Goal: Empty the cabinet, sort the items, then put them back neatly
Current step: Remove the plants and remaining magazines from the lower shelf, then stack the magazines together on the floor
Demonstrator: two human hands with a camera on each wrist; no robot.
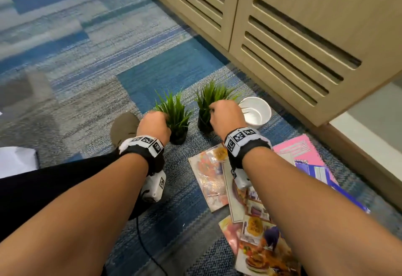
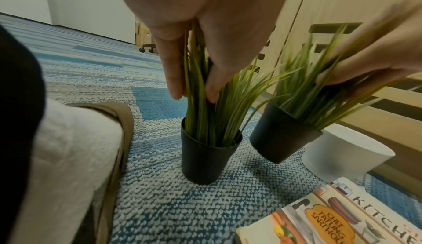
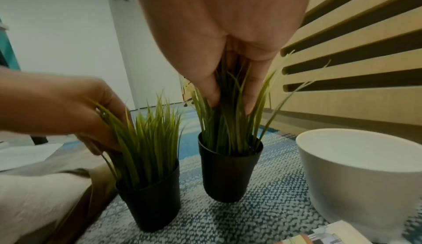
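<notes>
Sorting step: two grass pots gripped by the blades, on the floor at the cabinet's foot.

Left pot [image 1: 178, 133] pinched in left hand [image 1: 153, 124], right pot [image 1: 204, 121] in right hand [image 1: 226, 115], tilted; white bowl [image 1: 256, 111] at 3 o'clock, books [image 1: 208, 175] at 6. Next, probably: lifting both gently and grouping them, since blades may slip.

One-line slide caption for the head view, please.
Left hand and right hand each grip the grass of a black-potted plant on the carpet beside a white bowl.
</notes>
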